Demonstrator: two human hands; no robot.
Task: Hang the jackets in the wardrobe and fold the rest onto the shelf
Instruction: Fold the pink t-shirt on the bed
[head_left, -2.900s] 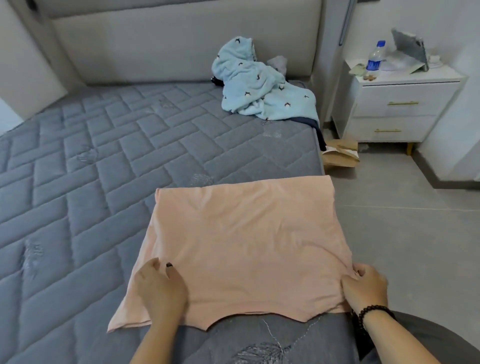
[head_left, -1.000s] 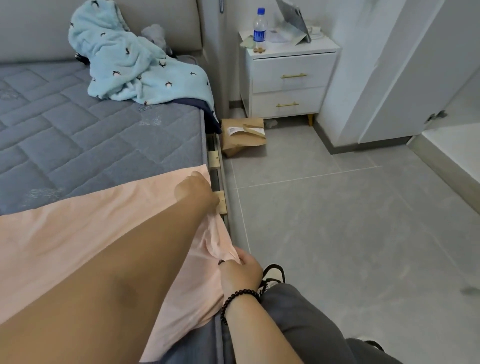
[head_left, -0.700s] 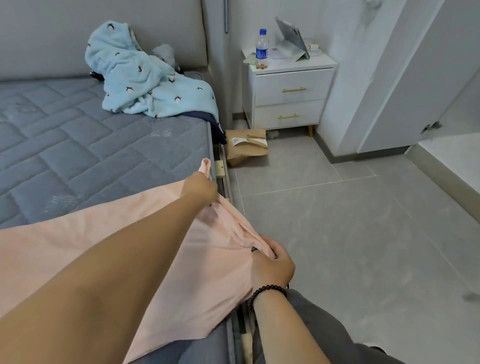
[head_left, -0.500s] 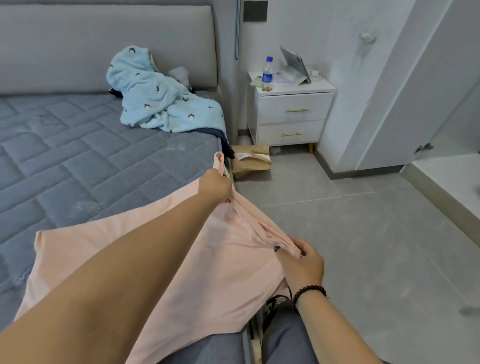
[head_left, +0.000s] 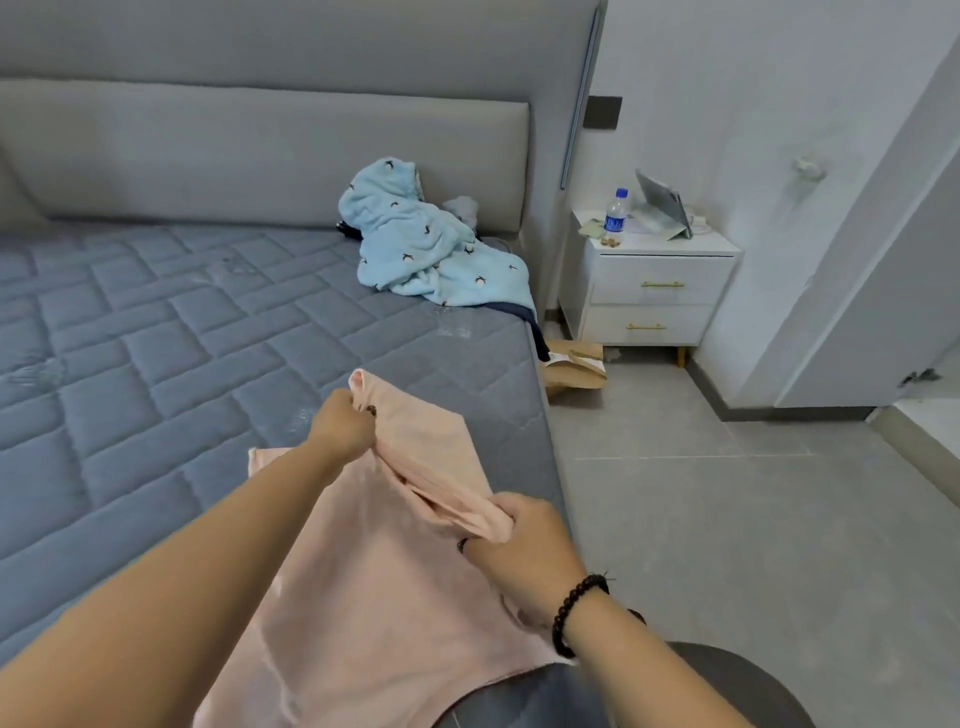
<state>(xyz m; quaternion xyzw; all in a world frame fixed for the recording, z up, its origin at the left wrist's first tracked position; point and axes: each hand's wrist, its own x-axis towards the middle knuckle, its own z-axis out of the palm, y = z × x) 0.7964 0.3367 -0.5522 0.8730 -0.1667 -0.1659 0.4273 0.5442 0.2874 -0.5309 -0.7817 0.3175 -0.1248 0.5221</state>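
A pale pink garment (head_left: 374, 587) lies on the near right part of the grey quilted mattress (head_left: 156, 338). My left hand (head_left: 343, 423) grips its far right corner and holds it lifted off the bed. My right hand (head_left: 524, 545), with a dark bead bracelet at the wrist, grips the near right edge, bunched in the fist. The cloth between the two hands sags in folds. A light blue fleece hooded garment (head_left: 426, 249) lies crumpled at the head of the bed, with a dark piece under its right edge.
A white two-drawer nightstand (head_left: 649, 296) stands right of the bed with a water bottle (head_left: 615, 215) and a propped tablet (head_left: 665, 202) on it. A brown paper package (head_left: 574, 366) lies on the grey tiled floor (head_left: 727, 519). A white door panel (head_left: 883, 312) stands at right.
Both hands went from the garment's near edge to its right side, gripped it and lifted it leftward over the rest. My view swung right, then back toward the bed.
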